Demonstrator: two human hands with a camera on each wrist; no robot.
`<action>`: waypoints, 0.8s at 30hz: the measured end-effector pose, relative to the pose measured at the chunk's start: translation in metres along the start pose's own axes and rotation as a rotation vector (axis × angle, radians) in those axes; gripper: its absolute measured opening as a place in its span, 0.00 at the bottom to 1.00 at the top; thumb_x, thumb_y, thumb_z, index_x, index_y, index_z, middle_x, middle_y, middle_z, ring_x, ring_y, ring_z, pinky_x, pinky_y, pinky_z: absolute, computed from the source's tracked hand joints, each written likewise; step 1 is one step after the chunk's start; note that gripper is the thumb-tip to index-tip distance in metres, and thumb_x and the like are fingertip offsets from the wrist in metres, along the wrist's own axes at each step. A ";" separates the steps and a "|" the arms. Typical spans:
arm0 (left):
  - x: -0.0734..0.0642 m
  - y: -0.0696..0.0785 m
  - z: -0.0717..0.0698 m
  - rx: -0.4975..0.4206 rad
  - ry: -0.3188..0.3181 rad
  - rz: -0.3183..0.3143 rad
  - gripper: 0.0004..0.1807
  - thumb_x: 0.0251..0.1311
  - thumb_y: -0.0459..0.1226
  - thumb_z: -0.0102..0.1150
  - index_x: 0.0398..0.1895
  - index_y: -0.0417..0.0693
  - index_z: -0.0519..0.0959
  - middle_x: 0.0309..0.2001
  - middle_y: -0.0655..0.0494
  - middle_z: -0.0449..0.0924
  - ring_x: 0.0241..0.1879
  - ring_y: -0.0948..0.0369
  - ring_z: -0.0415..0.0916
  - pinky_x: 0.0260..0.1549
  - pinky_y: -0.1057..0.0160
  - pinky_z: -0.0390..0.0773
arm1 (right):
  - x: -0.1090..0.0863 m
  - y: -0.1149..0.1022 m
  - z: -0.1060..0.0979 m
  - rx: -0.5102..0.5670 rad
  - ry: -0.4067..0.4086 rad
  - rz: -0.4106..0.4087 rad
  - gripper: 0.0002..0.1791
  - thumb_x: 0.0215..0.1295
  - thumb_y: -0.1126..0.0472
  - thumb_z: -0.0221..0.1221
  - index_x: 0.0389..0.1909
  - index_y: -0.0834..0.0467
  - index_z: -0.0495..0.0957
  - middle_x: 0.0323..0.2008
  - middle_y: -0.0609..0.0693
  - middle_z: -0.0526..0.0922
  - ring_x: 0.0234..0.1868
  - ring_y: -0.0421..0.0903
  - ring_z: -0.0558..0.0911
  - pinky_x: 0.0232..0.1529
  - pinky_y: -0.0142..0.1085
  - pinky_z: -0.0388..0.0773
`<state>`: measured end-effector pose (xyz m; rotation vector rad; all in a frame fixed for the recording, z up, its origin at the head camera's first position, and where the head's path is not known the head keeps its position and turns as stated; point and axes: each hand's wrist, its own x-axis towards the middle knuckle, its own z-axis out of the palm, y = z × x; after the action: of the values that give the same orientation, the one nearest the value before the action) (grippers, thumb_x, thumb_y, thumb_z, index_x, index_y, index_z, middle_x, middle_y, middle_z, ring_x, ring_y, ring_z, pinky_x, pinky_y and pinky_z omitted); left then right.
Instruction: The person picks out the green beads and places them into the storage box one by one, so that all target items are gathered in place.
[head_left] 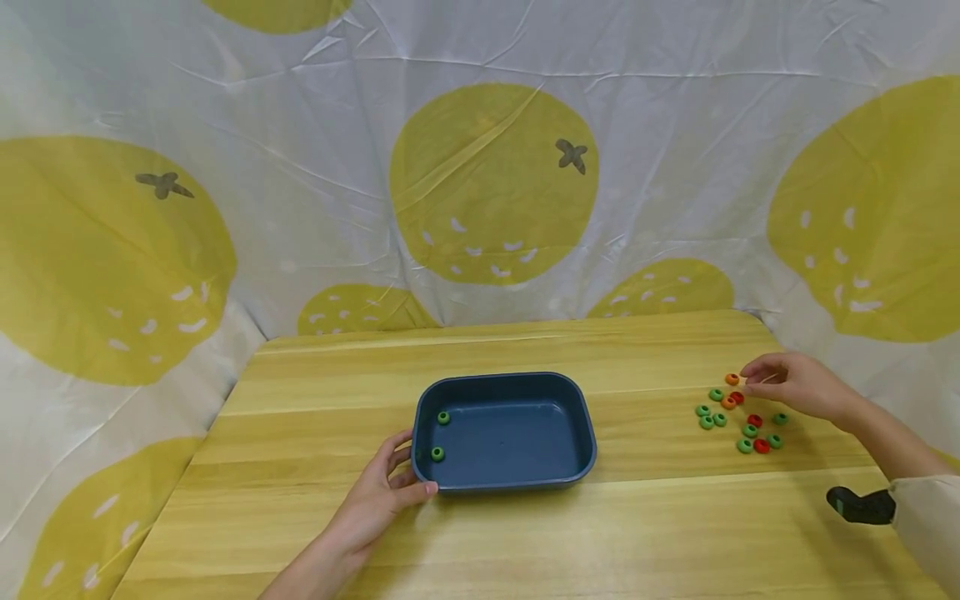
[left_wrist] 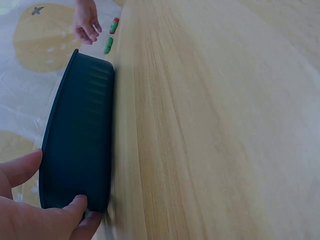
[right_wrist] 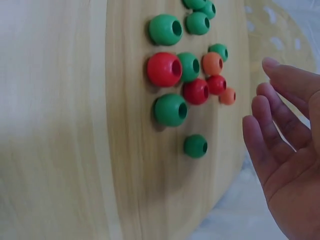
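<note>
A dark blue rectangular tray (head_left: 517,450) sits upright on the table, with two green beads (head_left: 444,417) near its left wall inside. My left hand (head_left: 372,497) grips the tray's near left corner, with thumb and fingers around it in the left wrist view. At the right, my right hand (head_left: 798,387) hovers beside scattered beads, fingers slightly bent and holding nothing. Closest to its fingertips are an orange bead (head_left: 732,379) and a red bead (head_left: 737,398). The right wrist view shows green beads (right_wrist: 170,110) lying with red and orange ones, their holes visible.
The beads rest on a light wooden table (head_left: 660,533). Behind it hangs a white cloth (head_left: 675,167) printed with yellow fruit. A black object (head_left: 862,506) shows beside the right sleeve (head_left: 930,517).
</note>
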<state>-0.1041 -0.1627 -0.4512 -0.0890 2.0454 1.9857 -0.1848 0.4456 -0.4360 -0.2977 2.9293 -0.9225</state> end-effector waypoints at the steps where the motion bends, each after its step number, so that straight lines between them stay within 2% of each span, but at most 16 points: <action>1: 0.000 0.000 0.000 0.000 -0.001 -0.002 0.47 0.56 0.24 0.72 0.78 0.46 0.60 0.71 0.39 0.66 0.66 0.42 0.71 0.53 0.55 0.77 | -0.001 0.002 -0.001 -0.009 0.009 0.005 0.16 0.72 0.60 0.66 0.51 0.69 0.82 0.41 0.51 0.85 0.38 0.40 0.82 0.36 0.33 0.80; 5: 0.001 0.000 0.000 -0.008 -0.004 -0.007 0.46 0.57 0.24 0.72 0.78 0.46 0.60 0.70 0.39 0.66 0.65 0.43 0.72 0.53 0.55 0.78 | -0.005 0.012 -0.003 -0.029 0.026 0.023 0.17 0.69 0.60 0.68 0.50 0.69 0.83 0.40 0.51 0.86 0.37 0.37 0.81 0.36 0.32 0.79; 12: 0.001 0.001 -0.001 -0.010 -0.006 -0.005 0.46 0.57 0.25 0.72 0.78 0.46 0.60 0.71 0.39 0.65 0.66 0.42 0.71 0.54 0.54 0.78 | -0.018 0.032 -0.001 -0.014 0.005 0.055 0.18 0.69 0.61 0.67 0.51 0.73 0.81 0.39 0.53 0.85 0.36 0.37 0.80 0.34 0.32 0.79; 19: 0.002 0.002 0.000 -0.002 -0.006 -0.006 0.47 0.56 0.25 0.73 0.78 0.46 0.60 0.70 0.39 0.66 0.65 0.42 0.72 0.54 0.54 0.77 | -0.037 0.060 0.009 0.097 -0.086 0.115 0.26 0.71 0.59 0.66 0.59 0.75 0.76 0.46 0.52 0.83 0.40 0.33 0.78 0.39 0.29 0.78; 24: 0.002 0.001 -0.001 -0.006 -0.006 -0.006 0.47 0.56 0.25 0.73 0.78 0.46 0.60 0.70 0.39 0.66 0.65 0.41 0.72 0.55 0.54 0.77 | -0.039 0.066 0.015 0.134 -0.080 0.093 0.25 0.69 0.62 0.67 0.59 0.76 0.75 0.45 0.52 0.81 0.39 0.34 0.77 0.38 0.29 0.78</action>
<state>-0.1061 -0.1633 -0.4509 -0.0909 2.0330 1.9863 -0.1559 0.4980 -0.4863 -0.1850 2.7673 -1.0605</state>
